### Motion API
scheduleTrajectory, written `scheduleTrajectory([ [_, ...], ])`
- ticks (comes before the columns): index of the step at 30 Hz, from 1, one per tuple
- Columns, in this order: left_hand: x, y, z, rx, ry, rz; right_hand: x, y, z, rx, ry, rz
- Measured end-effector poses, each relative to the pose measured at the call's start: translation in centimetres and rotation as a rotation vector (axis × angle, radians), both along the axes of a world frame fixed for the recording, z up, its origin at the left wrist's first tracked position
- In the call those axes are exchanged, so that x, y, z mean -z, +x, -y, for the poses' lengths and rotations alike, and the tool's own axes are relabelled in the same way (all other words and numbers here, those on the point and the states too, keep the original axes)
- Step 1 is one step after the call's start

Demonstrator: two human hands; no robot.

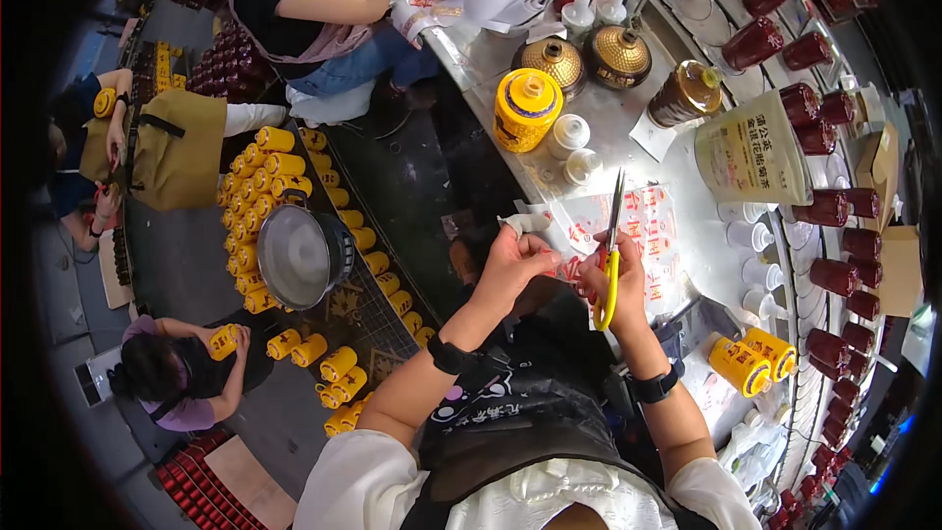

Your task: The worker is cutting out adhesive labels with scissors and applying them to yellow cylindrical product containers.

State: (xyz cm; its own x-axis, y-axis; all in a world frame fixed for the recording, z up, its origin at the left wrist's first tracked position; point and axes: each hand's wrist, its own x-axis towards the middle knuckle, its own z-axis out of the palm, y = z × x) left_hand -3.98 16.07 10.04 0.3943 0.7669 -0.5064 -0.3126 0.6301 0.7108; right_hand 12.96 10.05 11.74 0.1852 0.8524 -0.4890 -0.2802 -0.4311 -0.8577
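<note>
My right hand [624, 280] grips scissors [611, 280] with yellow handles, their metal blades pointing away from me over the bench. To its left, my left hand [512, 267] pinches pale, thin paper [531, 223] near the bench edge. Between the two hands lies a bit of paper with red print, partly hidden by the fingers. Just beyond them a sheet [643, 221] printed with red characters and pictures rests on the metal bench [500, 172]. Whether the scissor blades touch any paper, I cannot tell.
A yellow bottle [527, 110], gold domed pots [620, 51], a brown jar [685, 95] and a standing pouch [751, 152] occupy the bench. Dark red bottles [829, 208] line the racks at right. At left are coworkers, many yellow bottles [263, 172] and a metal pan [297, 257].
</note>
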Motion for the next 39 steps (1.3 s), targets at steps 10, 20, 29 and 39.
scheduleTrajectory([
  [10, -1.2, -2.4, -5.7, -0.129, 0.053, 0.133, -1.8, -0.4, 0.9, -0.154, -0.069, -0.101],
  [20, 1.1, -3.9, -7.3, -0.081, -0.050, 0.332, -0.5, -4.7, 0.8, -0.345, -0.031, -0.201],
  [29, 1.9, -5.2, -7.7, -0.050, -0.243, 0.339, -0.5, -5.9, -0.9, -0.320, -0.067, -0.238],
  [39, 2.0, -4.4, -7.0, -0.060, -0.109, 0.190, -0.9, -6.2, -1.8, -0.275, -0.178, -0.138],
])
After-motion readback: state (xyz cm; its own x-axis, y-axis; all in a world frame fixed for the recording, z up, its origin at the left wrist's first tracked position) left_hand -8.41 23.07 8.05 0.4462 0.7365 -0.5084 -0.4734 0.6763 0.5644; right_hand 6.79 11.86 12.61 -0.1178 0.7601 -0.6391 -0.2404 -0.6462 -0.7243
